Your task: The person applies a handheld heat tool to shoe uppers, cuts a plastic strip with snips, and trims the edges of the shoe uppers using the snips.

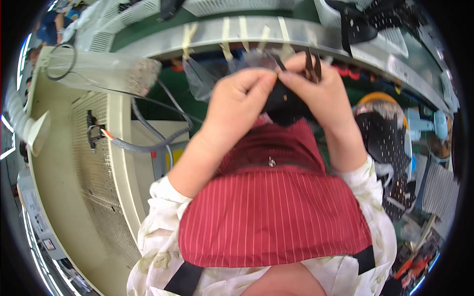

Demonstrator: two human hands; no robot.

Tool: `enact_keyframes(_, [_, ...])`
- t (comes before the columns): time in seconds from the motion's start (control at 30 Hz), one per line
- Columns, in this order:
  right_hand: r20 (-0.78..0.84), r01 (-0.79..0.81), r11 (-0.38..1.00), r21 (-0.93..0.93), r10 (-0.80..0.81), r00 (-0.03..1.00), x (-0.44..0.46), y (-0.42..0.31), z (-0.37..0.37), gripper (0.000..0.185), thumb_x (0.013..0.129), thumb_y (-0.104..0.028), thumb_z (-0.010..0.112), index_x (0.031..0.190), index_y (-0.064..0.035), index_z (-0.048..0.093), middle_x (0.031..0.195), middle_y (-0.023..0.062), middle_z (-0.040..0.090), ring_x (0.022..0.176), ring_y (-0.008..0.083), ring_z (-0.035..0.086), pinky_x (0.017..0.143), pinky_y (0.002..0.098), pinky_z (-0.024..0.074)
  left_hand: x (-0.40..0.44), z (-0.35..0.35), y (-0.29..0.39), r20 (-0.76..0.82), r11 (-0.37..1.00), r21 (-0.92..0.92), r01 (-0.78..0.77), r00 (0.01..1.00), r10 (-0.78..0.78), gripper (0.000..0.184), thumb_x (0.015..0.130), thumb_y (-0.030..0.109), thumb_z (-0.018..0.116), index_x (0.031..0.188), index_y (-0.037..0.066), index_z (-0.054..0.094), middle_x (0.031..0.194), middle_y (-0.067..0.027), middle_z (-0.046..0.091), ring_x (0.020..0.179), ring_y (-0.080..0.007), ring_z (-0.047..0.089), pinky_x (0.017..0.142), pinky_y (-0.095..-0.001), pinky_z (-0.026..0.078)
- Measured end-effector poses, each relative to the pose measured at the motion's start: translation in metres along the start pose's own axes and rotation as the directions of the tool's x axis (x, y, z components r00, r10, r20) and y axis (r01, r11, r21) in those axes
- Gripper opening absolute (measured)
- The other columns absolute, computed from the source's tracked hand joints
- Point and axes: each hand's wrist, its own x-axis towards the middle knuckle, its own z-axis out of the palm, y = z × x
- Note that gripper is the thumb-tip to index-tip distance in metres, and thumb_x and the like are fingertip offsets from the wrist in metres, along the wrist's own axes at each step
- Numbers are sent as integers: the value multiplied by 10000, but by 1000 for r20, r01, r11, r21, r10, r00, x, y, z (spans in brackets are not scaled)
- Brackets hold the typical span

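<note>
My left hand (237, 98) is pinched closed, its thumb and fingertips meeting those of my right hand. Between them is the edge of a black fabric piece (284, 106), which hangs down over the red striped apron (276, 217). My right hand (313, 86) also pinches the black fabric and holds dark-bladed snips (313, 66) in its curled fingers, tips pointing up and away. Whatever small detail lies between the fingertips is too small to make out.
Ahead runs a metal table edge (207, 39) with tape strips and plastic bags. On the left are a beige machine housing (59, 172), cables (148, 147) and a bag of small parts (140, 76). Black dotted fabric (382, 143) and a blue fan (437, 124) are at right.
</note>
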Motion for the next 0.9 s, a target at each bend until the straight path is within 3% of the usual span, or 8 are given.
enact_keyframes(0.13, [-146, -24, 975, 220, 57, 988, -6, -7, 1, 71, 831, -35, 637, 900, -19, 635, 853, 57, 642, 598, 51, 517, 550, 194, 418, 10, -16, -14, -177, 960, 225, -166, 962, 208, 168, 891, 132, 568, 882, -28, 618, 762, -130, 628, 700, -231, 609, 671, -285, 469])
enact_keyframes(0.17, [-153, 1, 956, 292, 46, 987, -6, -12, -4, 73, 832, -20, 625, 905, -20, 627, 870, 81, 645, 563, 59, 503, 520, 193, 403, 12, -28, -10, -222, 938, 296, -178, 943, 249, 164, 924, 128, 547, 895, -19, 615, 790, -10, 615, 736, -77, 540, 678, -232, 442])
enact_keyframes(0.23, [-179, 99, 907, 409, -27, 983, -10, -11, -17, 73, 849, -16, 586, 922, -17, 583, 838, 110, 645, 504, 67, 463, 457, 188, 346, 17, -53, -12, -297, 898, 391, -201, 896, 329, 183, 950, 139, 507, 936, -14, 608, 863, -24, 632, 787, -86, 551, 730, -232, 441])
enact_keyframes(0.33, [-132, 35, 931, 362, 14, 991, -17, -8, -51, 65, 882, -63, 557, 937, -33, 540, 701, 67, 579, 457, 65, 426, 396, 185, 280, 18, -80, 4, -385, 940, 226, -255, 863, 327, 193, 963, 143, 470, 953, -8, 591, 927, -79, 642, 833, -150, 581, 773, -254, 447])
enact_keyframes(0.43, [-273, 31, 941, 336, 65, 960, -24, 2, -86, 78, 898, -108, 565, 936, -41, 558, 624, 1, 503, 426, 51, 387, 366, 185, 249, 6, -109, 20, -421, 901, 365, -234, 822, 384, 178, 969, 164, 472, 954, 9, 561, 792, -63, 576, 721, -143, 532, 703, -262, 434])
enact_keyframes(0.63, [-707, -44, 972, -233, -138, 694, -43, 74, -199, 207, 905, -235, 604, 1008, -55, 600, 655, -49, 489, 511, 14, 379, 436, 171, 258, -32, -138, 70, -535, 862, 442, -249, 698, 476, 154, 962, 156, 494, 929, 21, 562, 738, -19, 549, 678, -89, 493, 626, -238, 418])
enact_keyframes(0.73, [-875, -115, 981, -158, -85, 476, -63, 68, -238, 249, 919, -240, 581, 1082, -54, 604, 645, -65, 434, 504, 6, 341, 435, 168, 235, -41, -140, 89, -538, 823, 547, -154, 688, 487, 167, 949, 152, 506, 896, 7, 567, 729, -58, 564, 676, -126, 517, 632, -260, 428])
enact_keyframes(0.9, [-844, 60, 996, -62, -85, 530, -90, 30, -259, 220, 904, -252, 593, 1070, -111, 629, 651, -70, 434, 450, -8, 318, 383, 176, 224, -21, -120, 81, -470, 722, 691, -21, 746, 472, 204, 941, 183, 515, 891, -5, 573, 714, -95, 558, 662, -159, 521, 636, -285, 431])
